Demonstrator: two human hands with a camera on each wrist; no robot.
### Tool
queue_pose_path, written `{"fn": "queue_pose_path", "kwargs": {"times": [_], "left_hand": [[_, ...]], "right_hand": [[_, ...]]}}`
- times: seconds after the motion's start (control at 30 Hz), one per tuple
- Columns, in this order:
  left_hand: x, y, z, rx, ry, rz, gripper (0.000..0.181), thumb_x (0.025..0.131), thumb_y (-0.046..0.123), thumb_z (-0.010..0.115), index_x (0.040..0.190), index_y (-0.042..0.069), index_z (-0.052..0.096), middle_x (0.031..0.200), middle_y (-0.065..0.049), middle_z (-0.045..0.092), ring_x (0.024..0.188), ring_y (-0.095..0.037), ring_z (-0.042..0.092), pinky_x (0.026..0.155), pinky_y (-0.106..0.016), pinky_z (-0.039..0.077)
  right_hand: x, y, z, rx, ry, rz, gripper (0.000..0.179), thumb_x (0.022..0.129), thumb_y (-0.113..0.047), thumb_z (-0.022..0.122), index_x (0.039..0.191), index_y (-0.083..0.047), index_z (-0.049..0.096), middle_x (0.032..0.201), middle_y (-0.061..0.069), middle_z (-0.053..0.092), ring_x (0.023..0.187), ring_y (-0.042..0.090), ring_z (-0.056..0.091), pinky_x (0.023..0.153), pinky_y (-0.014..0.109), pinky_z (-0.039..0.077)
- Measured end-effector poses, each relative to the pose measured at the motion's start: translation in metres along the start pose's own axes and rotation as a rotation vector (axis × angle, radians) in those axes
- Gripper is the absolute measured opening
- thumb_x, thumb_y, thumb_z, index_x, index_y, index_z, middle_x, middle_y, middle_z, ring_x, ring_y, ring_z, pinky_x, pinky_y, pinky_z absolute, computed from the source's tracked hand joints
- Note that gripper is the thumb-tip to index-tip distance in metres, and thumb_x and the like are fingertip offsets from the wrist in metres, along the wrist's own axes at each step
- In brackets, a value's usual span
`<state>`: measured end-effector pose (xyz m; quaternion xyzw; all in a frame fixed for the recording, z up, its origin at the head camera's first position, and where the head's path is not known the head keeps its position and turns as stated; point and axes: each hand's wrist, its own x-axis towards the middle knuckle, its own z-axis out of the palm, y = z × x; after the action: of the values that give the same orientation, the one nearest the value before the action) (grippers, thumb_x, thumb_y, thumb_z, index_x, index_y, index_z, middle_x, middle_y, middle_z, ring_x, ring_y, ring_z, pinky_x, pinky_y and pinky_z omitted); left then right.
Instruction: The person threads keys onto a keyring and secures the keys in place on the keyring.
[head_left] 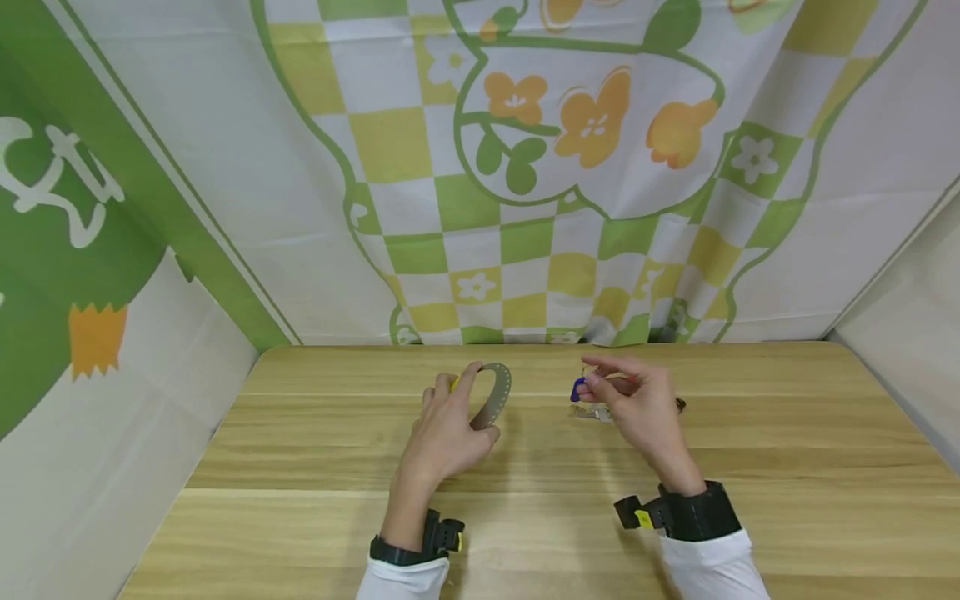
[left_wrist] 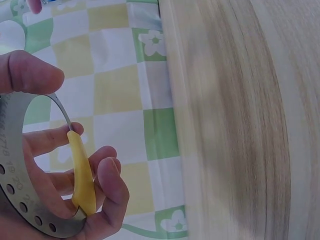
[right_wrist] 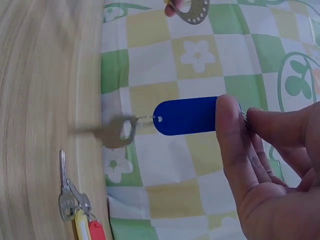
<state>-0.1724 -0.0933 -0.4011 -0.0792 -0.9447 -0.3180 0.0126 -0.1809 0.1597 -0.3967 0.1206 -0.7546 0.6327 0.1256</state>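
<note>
My left hand [head_left: 448, 433] grips a large flat metal ring [left_wrist: 15, 145] with punched holes and engraved marks. A yellow sleeve [left_wrist: 82, 172] covers part of its thin wire side, and my fingers curl around it. My right hand [head_left: 647, 408] pinches a blue key tag [right_wrist: 187, 115] between thumb and fingers above the table. From the tag's far end hangs a key [right_wrist: 117, 132], blurred. Below lie loose keys [right_wrist: 66, 202] with a yellow tag [right_wrist: 81, 225] and a red tag [right_wrist: 96, 231], partly cut off by the frame.
Both hands are over a wooden table [head_left: 540, 517]. A checked, flowered curtain [head_left: 525, 242] hangs behind its far edge. A small dark object [head_left: 680, 405] shows just beyond my right hand, mostly hidden.
</note>
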Motion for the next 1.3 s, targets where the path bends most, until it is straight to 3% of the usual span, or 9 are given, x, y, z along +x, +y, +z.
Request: {"fn": "queue_pose_path", "kwargs": {"times": [0.23, 0.43, 0.53, 0.67, 0.77, 1.07, 1.3], "left_hand": [[-0.0005, 0.0007, 0.0001, 0.002, 0.003, 0.002, 0.087, 0.077, 0.024, 0.072, 0.157, 0.025, 0.038, 0.140, -0.020, 0.046, 0.109, -0.034, 0.047, 0.067, -0.048, 0.047], [-0.0012, 0.0022, 0.0001, -0.002, 0.007, 0.003, 0.088, 0.076, 0.024, 0.073, 0.157, 0.024, 0.038, 0.138, -0.020, 0.047, 0.108, -0.032, 0.047, 0.067, -0.046, 0.046], [-0.0013, 0.0022, 0.0004, -0.001, 0.009, 0.007, 0.088, 0.076, 0.024, 0.074, 0.157, 0.024, 0.038, 0.137, -0.020, 0.047, 0.107, -0.032, 0.047, 0.066, -0.045, 0.046], [-0.0013, 0.0022, 0.0006, 0.002, 0.010, 0.012, 0.087, 0.076, 0.024, 0.074, 0.156, 0.023, 0.039, 0.137, -0.021, 0.047, 0.107, -0.032, 0.047, 0.067, -0.045, 0.046], [-0.0015, 0.0025, 0.0006, 0.002, 0.013, 0.018, 0.087, 0.076, 0.023, 0.074, 0.156, 0.022, 0.040, 0.136, -0.021, 0.048, 0.107, -0.033, 0.048, 0.067, -0.045, 0.047], [-0.0008, 0.0030, -0.0001, 0.016, 0.028, 0.029, 0.089, 0.075, 0.023, 0.075, 0.156, 0.023, 0.040, 0.134, -0.019, 0.048, 0.104, -0.031, 0.047, 0.064, -0.041, 0.045], [-0.0008, 0.0027, -0.0008, 0.024, 0.045, 0.043, 0.090, 0.072, 0.023, 0.077, 0.155, 0.022, 0.041, 0.135, -0.019, 0.049, 0.104, -0.031, 0.048, 0.064, -0.039, 0.045]], "right_hand": [[-0.0008, 0.0013, 0.0012, -0.118, 0.033, 0.004, 0.017, 0.093, 0.011, 0.065, 0.108, 0.010, 0.072, 0.097, 0.024, 0.071, 0.076, 0.025, 0.075, 0.066, 0.026, 0.058], [-0.0014, -0.0002, 0.0031, -0.171, 0.043, 0.022, 0.008, 0.093, 0.011, 0.065, 0.100, 0.009, 0.068, 0.091, 0.022, 0.070, 0.073, 0.029, 0.074, 0.063, 0.028, 0.058], [-0.0031, 0.0007, 0.0039, -0.269, 0.048, -0.052, 0.009, 0.090, 0.012, 0.067, 0.097, 0.005, 0.068, 0.090, 0.018, 0.069, 0.072, 0.030, 0.073, 0.063, 0.031, 0.059], [-0.0037, 0.0030, 0.0046, -0.473, 0.092, -0.215, 0.014, 0.084, 0.011, 0.075, 0.090, -0.002, 0.072, 0.085, 0.011, 0.071, 0.068, 0.020, 0.069, 0.060, 0.030, 0.055], [-0.0036, 0.0033, 0.0050, -0.558, 0.132, -0.296, 0.016, 0.081, 0.010, 0.078, 0.087, -0.005, 0.074, 0.080, 0.006, 0.072, 0.064, 0.014, 0.063, 0.058, 0.028, 0.050], [-0.0028, 0.0010, 0.0065, -0.551, 0.143, -0.335, 0.012, 0.083, 0.005, 0.079, 0.087, -0.004, 0.074, 0.080, 0.005, 0.073, 0.069, 0.014, 0.069, 0.061, 0.026, 0.055], [-0.0010, -0.0009, 0.0082, -0.480, 0.183, -0.480, 0.017, 0.081, 0.010, 0.078, 0.090, -0.002, 0.072, 0.084, 0.008, 0.073, 0.071, 0.017, 0.071, 0.066, 0.019, 0.055]]}}
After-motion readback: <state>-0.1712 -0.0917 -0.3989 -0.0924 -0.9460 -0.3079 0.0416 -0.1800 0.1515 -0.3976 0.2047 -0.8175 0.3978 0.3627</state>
